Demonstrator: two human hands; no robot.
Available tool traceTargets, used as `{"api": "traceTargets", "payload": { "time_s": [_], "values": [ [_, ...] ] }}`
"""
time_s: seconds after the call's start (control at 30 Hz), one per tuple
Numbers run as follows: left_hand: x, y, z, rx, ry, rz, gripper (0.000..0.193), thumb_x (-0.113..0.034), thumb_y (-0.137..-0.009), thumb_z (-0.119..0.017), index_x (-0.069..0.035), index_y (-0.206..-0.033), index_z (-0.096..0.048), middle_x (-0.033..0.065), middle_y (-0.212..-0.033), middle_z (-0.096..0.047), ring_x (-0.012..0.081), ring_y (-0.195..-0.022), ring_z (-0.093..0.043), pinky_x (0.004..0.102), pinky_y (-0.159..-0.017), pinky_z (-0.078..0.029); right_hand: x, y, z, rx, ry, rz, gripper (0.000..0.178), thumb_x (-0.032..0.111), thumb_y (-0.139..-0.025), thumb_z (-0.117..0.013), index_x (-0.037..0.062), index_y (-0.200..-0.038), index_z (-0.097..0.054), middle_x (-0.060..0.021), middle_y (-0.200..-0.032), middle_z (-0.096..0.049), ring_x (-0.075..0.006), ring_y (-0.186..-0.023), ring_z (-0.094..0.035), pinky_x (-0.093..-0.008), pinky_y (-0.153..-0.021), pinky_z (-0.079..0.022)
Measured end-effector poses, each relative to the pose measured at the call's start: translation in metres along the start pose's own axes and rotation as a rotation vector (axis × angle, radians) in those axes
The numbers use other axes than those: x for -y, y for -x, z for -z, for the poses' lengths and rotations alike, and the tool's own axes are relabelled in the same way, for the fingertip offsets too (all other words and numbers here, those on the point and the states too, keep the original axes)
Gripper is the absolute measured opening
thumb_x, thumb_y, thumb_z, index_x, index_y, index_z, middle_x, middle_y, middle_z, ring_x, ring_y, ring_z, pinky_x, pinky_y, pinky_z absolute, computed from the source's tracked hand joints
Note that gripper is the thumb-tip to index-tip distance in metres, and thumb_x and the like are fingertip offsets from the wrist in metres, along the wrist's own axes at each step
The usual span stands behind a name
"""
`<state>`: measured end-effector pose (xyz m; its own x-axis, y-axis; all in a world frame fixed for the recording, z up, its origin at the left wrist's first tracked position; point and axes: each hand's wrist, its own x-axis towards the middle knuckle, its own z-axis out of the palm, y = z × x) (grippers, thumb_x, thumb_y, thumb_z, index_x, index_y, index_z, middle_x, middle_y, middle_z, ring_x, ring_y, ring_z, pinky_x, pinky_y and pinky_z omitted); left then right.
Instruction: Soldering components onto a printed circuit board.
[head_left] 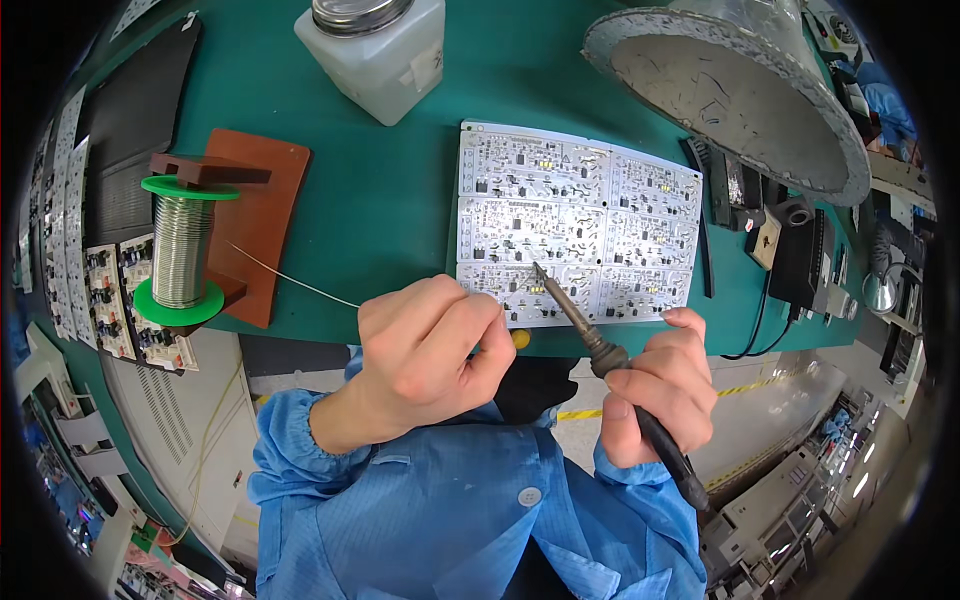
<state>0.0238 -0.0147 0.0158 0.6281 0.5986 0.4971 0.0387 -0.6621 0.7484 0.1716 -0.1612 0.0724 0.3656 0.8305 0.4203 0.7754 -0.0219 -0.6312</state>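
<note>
My right hand (662,390) is closed round the dark handle of a soldering iron (576,318). The iron's tip points up and left, over the lower left part of a white circuit board panel (530,228); whether it touches cannot be told. Small components cover the panel, which is divided into several sections. My left hand (425,345) is closed at the panel's lower left corner, pinching thin solder wire (295,283). The wire runs left toward a spool of solder (181,250) with green flanges on a reddish-brown stand (262,222). My fingers hide the wire's end.
A white square bottle (385,62) with a metal lid stands behind the panel on the green mat (375,190). A large grey fume hood (730,95) leans in at the far right, with black equipment (800,262) below it. More populated boards (110,300) lie at left.
</note>
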Motion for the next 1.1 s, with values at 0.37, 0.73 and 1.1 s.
{"api": "traceTargets", "payload": {
  "time_s": [0.37, 0.73, 1.1],
  "values": [
    [-0.001, 0.002, 0.004, 0.025, -0.020, -0.004, 0.017, 0.009, -0.061, -0.067, 0.001, -0.074, -0.062, 0.0074, -0.062, -0.056, 0.0174, -0.048, -0.054, 0.0255, -0.043, -0.038, 0.006, -0.002, -0.004, 0.033, 0.070, 0.071, 0.020, 0.024, -0.080, -0.068, 0.0069, -0.073, -0.062, -0.0030, -0.059, -0.053, -0.0192, -0.057, -0.046, -0.0484, -0.080, -0.043],
    [0.006, 0.011, 0.016, -0.062, -0.038, 0.114, 0.015, 0.006, -0.061, -0.067, -0.002, -0.072, -0.061, 0.0056, -0.060, -0.052, 0.0175, -0.045, -0.049, 0.0270, -0.040, -0.035, 0.008, -0.009, -0.017, -0.076, -0.063, 0.072, 0.009, 0.016, -0.060, -0.070, 0.0120, -0.068, -0.070, 0.0014, -0.057, -0.051, -0.0167, -0.056, -0.045, -0.0402, -0.076, -0.045],
    [0.010, 0.012, 0.017, -0.049, -0.042, 0.092, 0.015, 0.007, -0.063, -0.066, -0.001, -0.073, -0.061, 0.0053, -0.059, -0.053, 0.0148, -0.045, -0.050, 0.0251, -0.041, -0.035, 0.010, -0.014, -0.028, -0.045, -0.075, 0.072, 0.015, 0.014, -0.052, -0.069, 0.0127, -0.067, -0.071, 0.0023, -0.059, -0.055, -0.0157, -0.056, -0.047, -0.0390, -0.075, -0.046]
  ]
}}
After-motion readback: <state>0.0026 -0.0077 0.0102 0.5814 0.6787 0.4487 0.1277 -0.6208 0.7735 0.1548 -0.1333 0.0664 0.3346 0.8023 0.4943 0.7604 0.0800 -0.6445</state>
